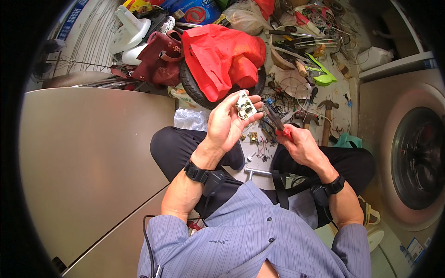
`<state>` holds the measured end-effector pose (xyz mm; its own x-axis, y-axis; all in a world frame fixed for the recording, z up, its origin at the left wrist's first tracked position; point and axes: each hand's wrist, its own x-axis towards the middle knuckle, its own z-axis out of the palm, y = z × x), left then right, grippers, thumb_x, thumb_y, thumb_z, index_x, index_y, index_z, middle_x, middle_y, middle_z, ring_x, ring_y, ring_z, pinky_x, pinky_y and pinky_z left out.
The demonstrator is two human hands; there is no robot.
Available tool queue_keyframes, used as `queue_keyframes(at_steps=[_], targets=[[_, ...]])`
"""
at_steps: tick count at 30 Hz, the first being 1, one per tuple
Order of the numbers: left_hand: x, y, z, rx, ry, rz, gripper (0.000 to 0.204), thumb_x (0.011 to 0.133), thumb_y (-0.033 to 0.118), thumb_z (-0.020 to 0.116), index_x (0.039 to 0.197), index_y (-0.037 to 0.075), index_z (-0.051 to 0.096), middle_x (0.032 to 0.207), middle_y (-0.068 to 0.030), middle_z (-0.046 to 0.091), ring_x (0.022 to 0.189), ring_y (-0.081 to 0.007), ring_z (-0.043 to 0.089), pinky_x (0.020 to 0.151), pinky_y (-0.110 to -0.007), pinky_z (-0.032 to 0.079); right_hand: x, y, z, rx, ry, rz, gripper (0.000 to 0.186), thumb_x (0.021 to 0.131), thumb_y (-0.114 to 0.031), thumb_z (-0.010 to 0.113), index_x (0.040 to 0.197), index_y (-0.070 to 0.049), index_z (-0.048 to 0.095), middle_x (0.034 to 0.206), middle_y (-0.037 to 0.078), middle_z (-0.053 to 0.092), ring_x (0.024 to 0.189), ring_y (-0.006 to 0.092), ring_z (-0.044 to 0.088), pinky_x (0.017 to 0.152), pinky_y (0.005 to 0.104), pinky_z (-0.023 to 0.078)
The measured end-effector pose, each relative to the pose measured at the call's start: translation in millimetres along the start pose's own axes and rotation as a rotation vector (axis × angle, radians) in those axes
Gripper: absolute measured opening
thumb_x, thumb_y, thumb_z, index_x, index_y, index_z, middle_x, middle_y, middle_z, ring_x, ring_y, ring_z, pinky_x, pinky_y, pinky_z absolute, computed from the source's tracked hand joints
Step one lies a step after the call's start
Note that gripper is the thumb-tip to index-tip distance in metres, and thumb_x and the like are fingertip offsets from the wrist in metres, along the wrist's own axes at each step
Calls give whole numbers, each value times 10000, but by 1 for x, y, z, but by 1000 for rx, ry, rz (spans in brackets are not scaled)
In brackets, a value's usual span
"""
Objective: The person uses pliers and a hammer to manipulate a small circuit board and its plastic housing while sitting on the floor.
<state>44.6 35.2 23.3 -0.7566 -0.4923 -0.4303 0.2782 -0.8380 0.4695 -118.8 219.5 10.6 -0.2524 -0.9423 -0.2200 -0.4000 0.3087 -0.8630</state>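
My left hand (221,124) is turned palm up, its fingers around a small white plastic casing (245,105). The casing lies open toward me and shows dark and metallic parts inside. To its right, my right hand (302,144) grips red-handled pliers (274,116), their dark metal end pointing up and left, close to the left fingertips. Whether the jaws are apart is too small to tell. Below the hands, a small circuit board (253,136) with a yellow part lies on the floor between my feet, among scattered wires and little components.
A tyre (194,88) under a red cloth (222,55) lies ahead. Hammers (328,109), a bright green tool (322,72) and tangled cables fill the right front. A silver panel (92,153) bounds the left. A front-loading washing machine (417,157) stands at the right.
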Motion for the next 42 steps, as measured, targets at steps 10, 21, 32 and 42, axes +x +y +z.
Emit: queue_keyframes(at_steps=[10, 21, 32, 42], targets=[[-3, -5, 8, 197, 27, 10, 608, 799, -124, 421, 1395, -6, 414, 1396, -266, 520, 1267, -385, 559, 1063, -521, 475, 0, 0, 5, -52, -129, -1, 143, 965, -152, 619, 982, -11, 602, 748, 207, 634, 706, 391, 646, 629, 420, 496], [-5, -19, 15, 437, 80, 71, 589, 829, -132, 427, 1399, 14, 411, 1365, -212, 553, 1257, -308, 580, 1025, -428, 515, -2, 13, 15, -562, 185, -155, 222, 859, -36, 639, 1072, -14, 583, 891, 151, 627, 832, 339, 636, 709, 435, 520], [-4, -34, 0, 437, 19, 35, 599, 835, -145, 409, 1410, 20, 379, 1366, -214, 546, 1255, -323, 580, 1009, -396, 532, 2, 4, 14, -1000, 325, -248, 138, 844, -124, 604, 968, -68, 575, 792, 61, 558, 749, 230, 563, 704, 387, 400], [0, -18, 8, 337, -49, -15, 538, 826, -156, 418, 1344, -17, 467, 1322, -240, 593, 1239, -350, 597, 1077, -482, 496, 4, 11, 5, -307, 90, -154, 100, 925, -135, 589, 947, -46, 548, 797, 163, 628, 760, 385, 626, 673, 473, 457]])
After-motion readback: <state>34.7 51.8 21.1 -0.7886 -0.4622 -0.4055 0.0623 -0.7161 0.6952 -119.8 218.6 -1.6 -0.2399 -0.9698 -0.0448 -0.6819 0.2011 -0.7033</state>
